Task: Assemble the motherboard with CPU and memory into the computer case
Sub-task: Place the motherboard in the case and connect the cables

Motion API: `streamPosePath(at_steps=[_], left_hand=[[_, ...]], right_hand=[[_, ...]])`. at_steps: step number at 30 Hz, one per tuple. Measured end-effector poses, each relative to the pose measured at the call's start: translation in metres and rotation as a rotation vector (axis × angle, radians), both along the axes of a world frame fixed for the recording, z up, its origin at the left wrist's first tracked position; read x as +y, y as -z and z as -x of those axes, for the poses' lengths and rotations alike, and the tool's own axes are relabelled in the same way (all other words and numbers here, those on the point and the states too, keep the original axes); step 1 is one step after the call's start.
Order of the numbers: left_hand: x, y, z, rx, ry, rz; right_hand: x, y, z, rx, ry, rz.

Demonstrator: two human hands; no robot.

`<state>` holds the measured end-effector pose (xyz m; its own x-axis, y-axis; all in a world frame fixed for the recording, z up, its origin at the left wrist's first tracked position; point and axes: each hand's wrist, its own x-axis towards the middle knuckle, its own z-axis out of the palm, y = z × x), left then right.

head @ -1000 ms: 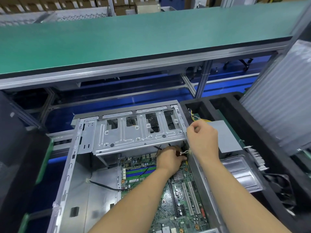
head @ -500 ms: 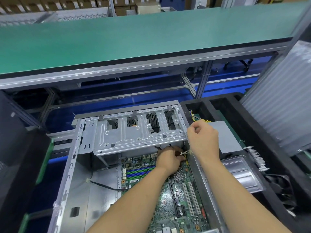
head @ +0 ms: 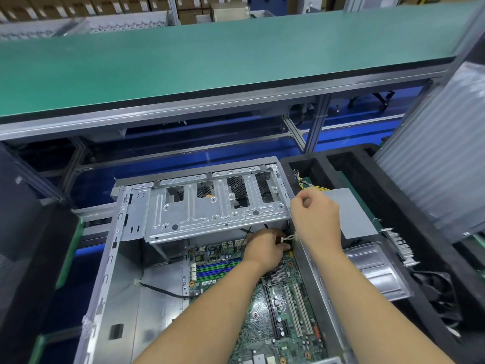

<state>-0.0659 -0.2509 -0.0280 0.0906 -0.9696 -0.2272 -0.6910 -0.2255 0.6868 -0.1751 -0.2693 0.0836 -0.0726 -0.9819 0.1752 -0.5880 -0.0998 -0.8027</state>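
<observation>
We're looking down into the open computer case [head: 126, 298], where the motherboard [head: 278, 311] is lying flat on the floor of it, under the drive cage [head: 217, 206]. Our left hand [head: 265, 248] is reaching in at the board's far corner, fingers curled around a small white clip [head: 288, 238]. Our right hand [head: 316, 219] is hovering above the case's right wall, fingers closed, pinching thin wires [head: 305, 183].

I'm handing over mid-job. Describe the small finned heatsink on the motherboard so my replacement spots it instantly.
Start at the open computer case and find the green motherboard on its floor. Just below the left hand, near the right wall, sits the heatsink: the board's only bare silver finned block, above the long white slots.
</observation>
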Motion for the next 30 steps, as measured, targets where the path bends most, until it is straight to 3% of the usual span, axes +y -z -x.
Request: streamPosePath(at_steps=[17, 30], left_hand=[[0.003, 0.0022, 0.0017, -0.017, 0.012, 0.084], [-0.0029, -0.0052, 0.0006, -0.069, 0.057, 0.037]], right_hand=[[-0.0009, 0.0024, 0.0008, -0.01, -0.003, -0.006], [-0.0013, 0.0026, 0.0003, -0.015, 0.004, -0.011]])
